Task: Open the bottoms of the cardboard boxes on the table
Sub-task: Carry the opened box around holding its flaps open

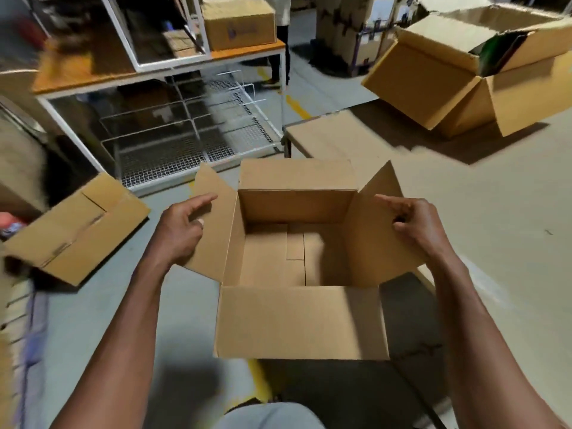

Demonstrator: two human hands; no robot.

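Box (301,274) dead centre before you, four upper flaps spread wide, inner floor flaps folded shut. Your left hand (182,230) at 9 o'clock, forefinger out, other fingers curled against side flap; grip unclear. Your right hand (414,222) at 3 o'clock, same pose on opposite flap. Likely step: readying box. Next: flip it, or push floor flaps out.

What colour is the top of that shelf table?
Orange, on the shelf table's top, seen in the head view.
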